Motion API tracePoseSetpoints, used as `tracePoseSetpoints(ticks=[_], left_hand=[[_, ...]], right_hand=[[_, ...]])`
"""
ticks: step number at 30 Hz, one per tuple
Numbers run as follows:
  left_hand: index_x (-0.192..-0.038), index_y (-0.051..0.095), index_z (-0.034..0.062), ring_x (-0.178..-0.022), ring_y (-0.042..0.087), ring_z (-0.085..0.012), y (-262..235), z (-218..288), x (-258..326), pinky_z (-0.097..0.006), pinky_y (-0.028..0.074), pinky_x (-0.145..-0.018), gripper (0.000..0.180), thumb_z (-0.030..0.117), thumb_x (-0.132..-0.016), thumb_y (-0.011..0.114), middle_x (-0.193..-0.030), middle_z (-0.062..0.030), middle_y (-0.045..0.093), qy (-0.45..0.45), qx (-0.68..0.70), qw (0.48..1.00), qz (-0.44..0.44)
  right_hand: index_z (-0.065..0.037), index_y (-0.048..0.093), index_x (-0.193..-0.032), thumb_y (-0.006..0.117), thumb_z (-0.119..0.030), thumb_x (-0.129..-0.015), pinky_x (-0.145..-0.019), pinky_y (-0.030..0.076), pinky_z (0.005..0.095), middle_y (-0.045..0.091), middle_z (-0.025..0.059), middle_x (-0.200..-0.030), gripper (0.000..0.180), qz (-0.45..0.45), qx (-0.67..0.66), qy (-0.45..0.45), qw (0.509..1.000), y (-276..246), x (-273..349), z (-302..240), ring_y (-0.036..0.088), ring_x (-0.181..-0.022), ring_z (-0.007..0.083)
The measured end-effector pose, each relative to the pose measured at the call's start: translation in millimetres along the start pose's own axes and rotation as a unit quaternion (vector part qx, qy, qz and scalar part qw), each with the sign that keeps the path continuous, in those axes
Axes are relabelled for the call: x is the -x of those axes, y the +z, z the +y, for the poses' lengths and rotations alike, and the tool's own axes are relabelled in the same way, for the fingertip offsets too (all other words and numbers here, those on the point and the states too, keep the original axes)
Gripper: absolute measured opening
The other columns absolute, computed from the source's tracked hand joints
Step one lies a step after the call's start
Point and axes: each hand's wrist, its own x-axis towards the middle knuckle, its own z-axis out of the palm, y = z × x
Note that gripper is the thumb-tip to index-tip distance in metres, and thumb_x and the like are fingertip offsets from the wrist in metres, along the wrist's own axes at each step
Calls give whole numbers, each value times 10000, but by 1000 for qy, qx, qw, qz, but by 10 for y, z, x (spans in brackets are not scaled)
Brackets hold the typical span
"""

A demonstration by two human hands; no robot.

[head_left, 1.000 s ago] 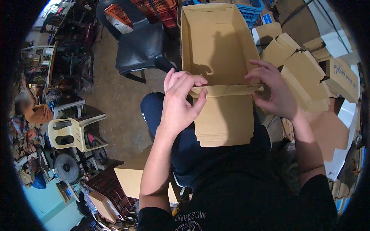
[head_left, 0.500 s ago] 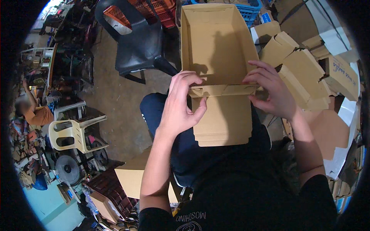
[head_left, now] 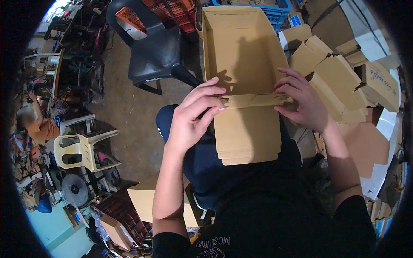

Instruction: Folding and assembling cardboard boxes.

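A cluttered workshop with a bare concrete floor [head_left: 133,116] spreads below the seated person. A dark plastic chair [head_left: 155,47] stands ahead on the left, a cream plastic chair [head_left: 84,148] sits further left, and another person in an orange top [head_left: 43,127] is bent over near the left rim. Red crates [head_left: 172,10] and a blue crate [head_left: 266,10] lie at the top. To the right, a heap of folded cardboard boxes [head_left: 340,81] is piled up, and flat cardboard sheets [head_left: 365,148] lie beside it.

Over the person's lap, a half-formed cardboard box [head_left: 245,64] is held with its open tray pointing away. A stack of flat cardboard flaps [head_left: 247,133] extends from it toward the body, resting on the dark trousers [head_left: 202,163].

The left hand [head_left: 191,122] is clasped on the near left corner of the box, its fingers [head_left: 211,92] pressing on the folded strip across the tray's near edge. The right hand [head_left: 305,105] is grasping the right end of the same strip, fingertips curled onto the cardboard.
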Motion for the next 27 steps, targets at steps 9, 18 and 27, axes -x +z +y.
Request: tracePoseSetpoints(ticks=[9,18,27], left_hand=[[-1061,597,13,-1349,624,-340,-3,-69,124,-453,479,-1149,94,-41,-1008,652,-1182,-165,742,-124,259,956,58],[-1147,538,8,-1290,660,-334,-52,-154,171,-437,476,-1135,63,23,-1088,551,-1135,-180,748,-147,298,941,60],[-1494,488,0,-1273,659,-216,-8,-29,110,-344,485,-1113,441,28,-1065,585,-1239,-151,735,-192,258,940,112]], right_hand=[[-95,678,-1260,834,-96,-810,-1118,512,463,668,112,-1320,476,92,-107,-9,990,116,30,66,553,-1381,377],[-112,716,-1043,752,-71,-876,-1049,564,475,711,99,-1252,176,96,109,-190,971,72,154,314,664,-1219,346],[-67,574,-1132,679,52,-909,-1024,558,454,734,140,-1272,273,91,-107,-77,987,109,197,298,643,-1327,398]])
